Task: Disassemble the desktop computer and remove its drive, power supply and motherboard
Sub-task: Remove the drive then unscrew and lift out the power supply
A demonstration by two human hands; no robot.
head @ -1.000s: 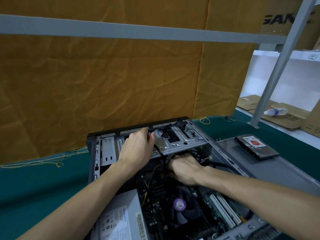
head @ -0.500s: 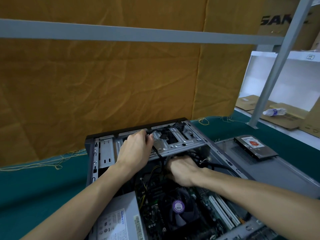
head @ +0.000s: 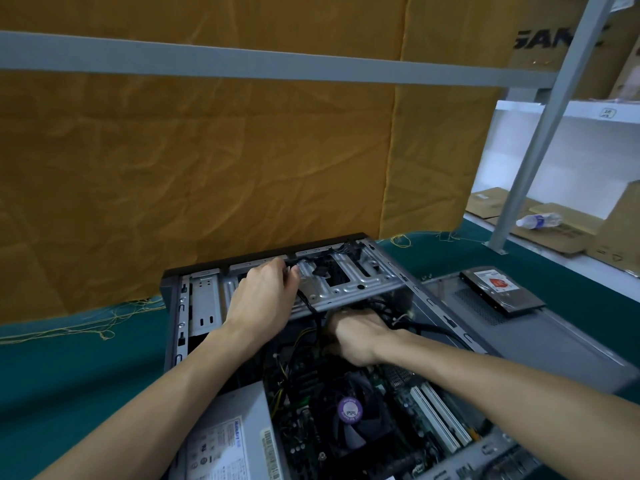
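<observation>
The open desktop case [head: 173, 306] lies on its side on the green table. My left hand [head: 263, 296] rests on the metal drive cage [head: 349, 285], fingers pinching a black cable [head: 308, 304] that runs over the cage. My right hand [head: 360, 337] reaches under the cage among black cables; its fingers are closed, but what they hold is hidden. The grey power supply [head: 225, 434] sits in the case at the near left. The motherboard [head: 301, 379] with its purple-hubbed CPU fan [head: 349, 412] fills the middle. A removed hard drive [head: 498, 289] lies on the detached side panel [head: 540, 334].
An orange-brown cloth [head: 207, 150] hangs behind the case. A grey frame post [head: 540, 133] stands at the right. Behind it are flattened cardboard [head: 561, 233] and a plastic bottle [head: 538, 220]. Loose yellow threads [head: 86, 327] lie along the cloth's lower edge.
My left hand has stayed on the drive cage with the cable. My right hand has shifted slightly under the cage. The view has tilted a little.
</observation>
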